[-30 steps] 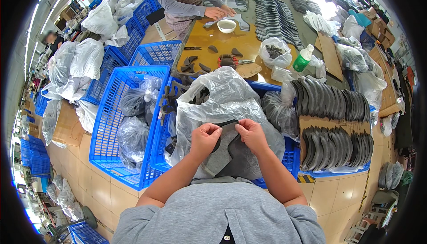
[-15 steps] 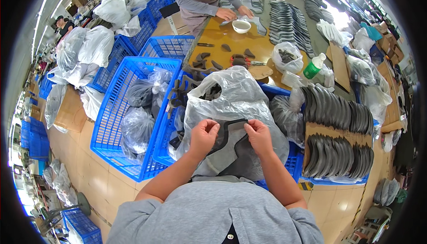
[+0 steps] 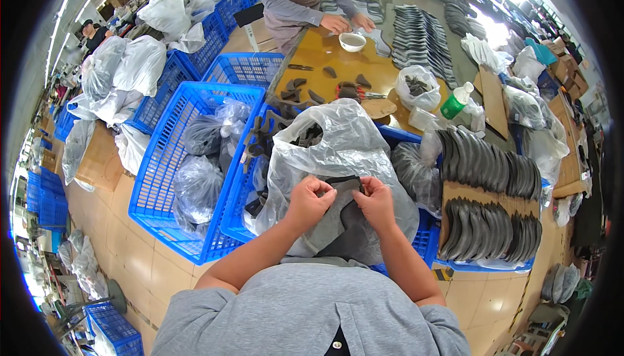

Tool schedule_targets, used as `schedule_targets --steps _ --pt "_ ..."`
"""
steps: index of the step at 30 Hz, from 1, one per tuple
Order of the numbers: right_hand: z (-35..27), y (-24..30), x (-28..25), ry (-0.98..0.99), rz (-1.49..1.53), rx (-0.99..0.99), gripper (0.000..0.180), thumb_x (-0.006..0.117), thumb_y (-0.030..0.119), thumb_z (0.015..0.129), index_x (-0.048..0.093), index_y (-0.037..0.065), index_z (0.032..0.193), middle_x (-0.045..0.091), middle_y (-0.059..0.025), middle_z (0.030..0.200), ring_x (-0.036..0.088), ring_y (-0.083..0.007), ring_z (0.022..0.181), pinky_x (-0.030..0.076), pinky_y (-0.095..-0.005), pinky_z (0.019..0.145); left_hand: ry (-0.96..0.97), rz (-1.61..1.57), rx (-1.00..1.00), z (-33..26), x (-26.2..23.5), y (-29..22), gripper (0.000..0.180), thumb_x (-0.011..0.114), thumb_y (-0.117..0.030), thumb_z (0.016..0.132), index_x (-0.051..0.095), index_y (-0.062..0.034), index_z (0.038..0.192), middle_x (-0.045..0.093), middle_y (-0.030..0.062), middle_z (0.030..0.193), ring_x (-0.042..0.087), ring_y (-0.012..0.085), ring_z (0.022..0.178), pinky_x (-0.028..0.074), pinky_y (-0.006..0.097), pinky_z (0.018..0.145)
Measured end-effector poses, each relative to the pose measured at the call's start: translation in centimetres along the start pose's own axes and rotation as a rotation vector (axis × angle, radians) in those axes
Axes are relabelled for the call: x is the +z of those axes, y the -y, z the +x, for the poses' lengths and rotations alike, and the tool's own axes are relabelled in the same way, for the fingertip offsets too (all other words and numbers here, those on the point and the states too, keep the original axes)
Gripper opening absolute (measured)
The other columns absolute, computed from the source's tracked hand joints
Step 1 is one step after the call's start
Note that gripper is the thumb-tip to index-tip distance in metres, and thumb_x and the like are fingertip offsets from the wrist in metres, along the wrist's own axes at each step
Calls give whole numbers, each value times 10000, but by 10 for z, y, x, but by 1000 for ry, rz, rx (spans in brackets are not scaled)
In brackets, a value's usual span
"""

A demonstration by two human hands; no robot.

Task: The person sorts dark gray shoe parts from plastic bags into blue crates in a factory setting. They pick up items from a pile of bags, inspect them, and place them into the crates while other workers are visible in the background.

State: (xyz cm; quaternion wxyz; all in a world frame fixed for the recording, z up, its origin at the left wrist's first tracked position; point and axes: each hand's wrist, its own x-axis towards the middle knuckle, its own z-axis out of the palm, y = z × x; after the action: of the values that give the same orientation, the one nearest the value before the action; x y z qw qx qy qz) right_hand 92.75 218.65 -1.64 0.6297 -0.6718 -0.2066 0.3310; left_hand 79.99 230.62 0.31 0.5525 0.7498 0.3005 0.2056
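Both my hands are in front of my body, over a clear plastic bag. Between them hangs a grey fabric piece with a black top edge, looking like a cut shoe part. My left hand pinches it near its upper left, thumb against fingertips. At the upper right corner, my right hand has thumb and fingers closed on the same edge. The piece's lower part drapes down over the bag toward my shirt. Dark pieces show through the bag's opening.
To the left stands a blue basket with tied bags. Stacks of dark curved pieces lie on cardboard at right. Ahead, a yellow-topped table holds a white bowl, a green bottle and loose pieces. A co-worker's hands work there.
My hands have come closer together, the left shifting right along the fabric piece. Its top edge is now bunched between my fingers. The co-worker's hands have moved slightly right.
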Motion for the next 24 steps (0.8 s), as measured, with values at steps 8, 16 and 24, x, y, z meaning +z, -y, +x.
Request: schedule_targets --steps 8,16,24 --pt "11 -25 1 -42 31 -7 183 596 18 747 593 3 930 568 24 681 453 -21 540 353 -191 490 249 -258 -2 -17 1 -16 115 680 -105 751 614 -24 702 515 -20 727 453 49 618 362 217 545" --pt "9 -12 -3 11 159 89 124 554 12 798 593 15 915 552 20 664 451 -40 499 353 -189 459 23 -128 -117 -1 -4 13 128 681 -115 773 640 5 755 573 29 729 508 94 637 396 253 569" --pt "6 -5 -4 2 226 125 129 503 62 846 595 14 921 536 13 677 458 -48 495 379 -198 460 54 -196 -200 6 0 21 82 670 -91 788 652 -13 806 563 -27 675 462 45 612 357 209 544"
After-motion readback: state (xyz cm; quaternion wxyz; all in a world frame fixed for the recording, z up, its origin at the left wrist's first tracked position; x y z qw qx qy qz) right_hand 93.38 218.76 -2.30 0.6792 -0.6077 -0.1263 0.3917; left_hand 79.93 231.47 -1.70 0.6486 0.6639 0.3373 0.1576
